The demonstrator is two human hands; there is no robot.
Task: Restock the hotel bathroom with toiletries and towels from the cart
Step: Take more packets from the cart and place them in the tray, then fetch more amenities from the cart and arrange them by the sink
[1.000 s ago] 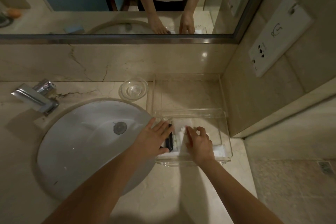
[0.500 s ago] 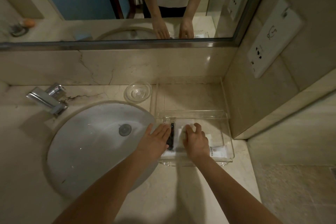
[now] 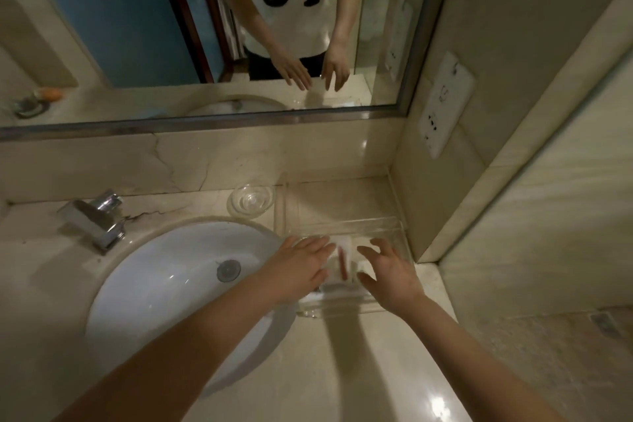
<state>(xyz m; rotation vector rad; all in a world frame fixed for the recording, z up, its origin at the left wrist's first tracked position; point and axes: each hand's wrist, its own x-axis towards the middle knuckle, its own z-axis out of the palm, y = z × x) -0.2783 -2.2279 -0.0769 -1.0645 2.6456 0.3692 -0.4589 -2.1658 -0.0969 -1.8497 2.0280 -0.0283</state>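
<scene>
A clear acrylic tray sits on the marble counter to the right of the sink. Inside it lie white toiletry packets and a thin dark stick-like item, blurred by motion. My left hand hovers over the tray's left side with fingers spread and nothing in it. Over the tray's right side is my right hand, fingers apart and empty. Both hands cover part of the tray's contents.
A white oval sink with a chrome faucet fills the left of the counter. A small glass dish stands behind the tray by the wall. A second clear tray sits at the back. A socket plate hangs on the right wall.
Both hands have lifted off the packets and spread open above the tray. The camera view has tilted up, showing more of the mirror.
</scene>
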